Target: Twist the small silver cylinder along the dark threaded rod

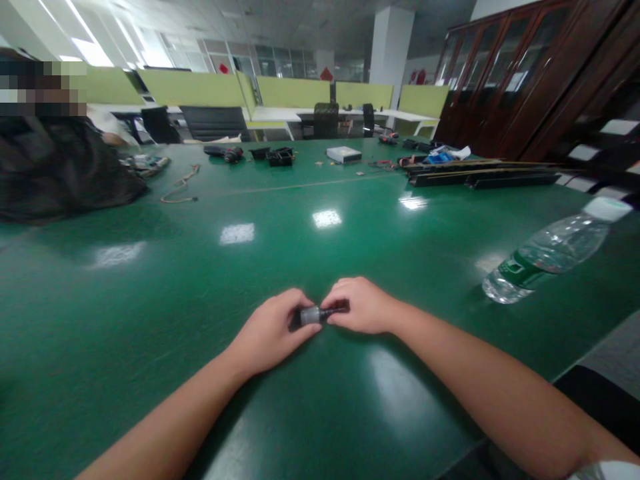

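A small dark cylinder with a grey middle (311, 315) lies sideways between my hands, low over the green table (280, 253) or resting on it; I cannot tell which. My left hand (273, 331) is closed around its wide end, with the thumb along the near side. At the other end, my right hand (361, 307) pinches the narrow dark tip between thumb and fingers. My fingers hide parts of both ends, so its exact kind does not show.
A clear water bottle (547, 257) with a white cap is on the right. Dark metal strips (480, 175), a silver box-shaped drive (343, 155), black parts (280, 157) and a cable (180, 187) lie along the far side. A person in dark clothing (60, 167) is at the left.
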Motion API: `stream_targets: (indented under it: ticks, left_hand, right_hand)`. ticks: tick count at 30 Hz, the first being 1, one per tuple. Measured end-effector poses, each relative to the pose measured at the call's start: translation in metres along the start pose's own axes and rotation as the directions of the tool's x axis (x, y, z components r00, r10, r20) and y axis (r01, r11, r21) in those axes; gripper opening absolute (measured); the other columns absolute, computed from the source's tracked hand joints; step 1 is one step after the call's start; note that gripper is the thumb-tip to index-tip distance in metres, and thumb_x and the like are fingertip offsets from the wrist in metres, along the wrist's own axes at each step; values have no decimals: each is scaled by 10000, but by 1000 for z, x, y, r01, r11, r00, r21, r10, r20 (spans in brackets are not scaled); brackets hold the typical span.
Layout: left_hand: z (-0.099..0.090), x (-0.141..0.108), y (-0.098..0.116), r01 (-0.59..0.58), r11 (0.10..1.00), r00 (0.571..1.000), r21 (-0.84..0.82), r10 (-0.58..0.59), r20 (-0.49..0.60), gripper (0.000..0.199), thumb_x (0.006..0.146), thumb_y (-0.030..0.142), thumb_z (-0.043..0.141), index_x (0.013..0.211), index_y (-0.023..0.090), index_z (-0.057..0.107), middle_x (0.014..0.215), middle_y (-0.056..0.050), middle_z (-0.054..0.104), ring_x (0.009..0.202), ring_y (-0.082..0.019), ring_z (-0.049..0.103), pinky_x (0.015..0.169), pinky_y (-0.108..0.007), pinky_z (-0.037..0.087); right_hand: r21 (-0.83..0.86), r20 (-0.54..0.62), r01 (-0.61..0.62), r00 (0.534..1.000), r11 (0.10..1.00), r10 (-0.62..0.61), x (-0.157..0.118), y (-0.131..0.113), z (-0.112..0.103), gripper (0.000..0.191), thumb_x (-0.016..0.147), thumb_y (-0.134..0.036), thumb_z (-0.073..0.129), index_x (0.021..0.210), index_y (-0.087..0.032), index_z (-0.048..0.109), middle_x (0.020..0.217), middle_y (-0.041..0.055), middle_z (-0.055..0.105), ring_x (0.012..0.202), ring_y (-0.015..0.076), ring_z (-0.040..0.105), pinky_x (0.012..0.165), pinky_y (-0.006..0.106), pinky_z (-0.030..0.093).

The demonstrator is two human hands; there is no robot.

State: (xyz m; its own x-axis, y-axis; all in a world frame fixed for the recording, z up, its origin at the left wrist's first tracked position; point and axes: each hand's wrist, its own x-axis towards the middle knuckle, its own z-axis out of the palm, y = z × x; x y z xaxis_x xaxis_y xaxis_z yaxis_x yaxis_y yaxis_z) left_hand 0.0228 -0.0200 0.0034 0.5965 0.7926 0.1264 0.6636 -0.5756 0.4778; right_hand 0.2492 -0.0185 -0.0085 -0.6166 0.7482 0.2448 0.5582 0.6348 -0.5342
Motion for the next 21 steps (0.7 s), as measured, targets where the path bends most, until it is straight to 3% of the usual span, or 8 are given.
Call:
stream_targets:
  ticks: [21]
  left_hand:
    - [-3, 0, 1, -2, 1000, 1000, -24, 2, 6, 250, 860, 437, 635, 925, 196, 646, 811, -18, 628, 720, -181, 568, 638, -273, 407]
  right_hand:
    - [-40, 6, 3, 1000, 999, -2, 0, -2, -2, 143, 826, -199, 695, 955, -178, 754, 896, 46, 724, 848, 167, 628, 768, 266, 448]
